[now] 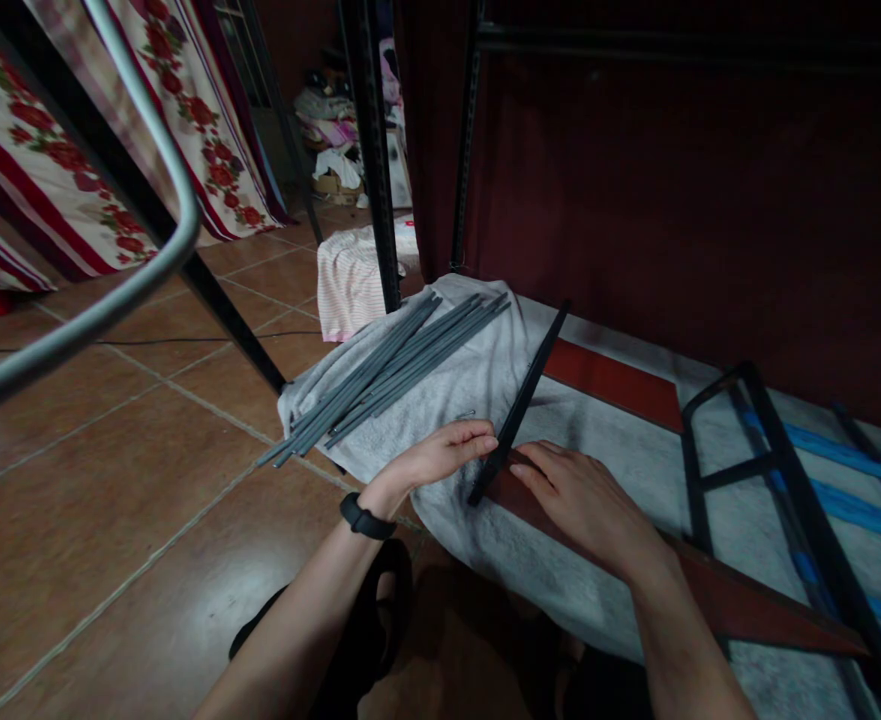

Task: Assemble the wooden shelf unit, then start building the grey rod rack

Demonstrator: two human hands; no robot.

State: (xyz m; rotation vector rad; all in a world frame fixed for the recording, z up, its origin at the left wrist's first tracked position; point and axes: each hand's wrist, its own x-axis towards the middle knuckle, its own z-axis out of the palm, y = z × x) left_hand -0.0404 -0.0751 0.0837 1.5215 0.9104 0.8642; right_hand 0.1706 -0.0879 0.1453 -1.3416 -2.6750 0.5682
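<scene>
A long black bar (pixel 524 395) lies on a grey towel (pixel 477 380) spread on the floor. My left hand (pixel 444 452), with a black wristband, has its fingertips on the bar's near end. My right hand (pixel 582 500) rests flat beside that same end, on a reddish-brown board (pixel 740 600) lying under it. A bundle of grey rods (pixel 387 375) sits on the towel to the left of the bar.
A black metal frame (pixel 747 460) with blue straps lies on the towel at right. Black shelf posts (pixel 372 150) stand behind. A curved grey tube (pixel 110 290) crosses the upper left over brown floor tiles. A striped cloth (pixel 350 280) lies behind.
</scene>
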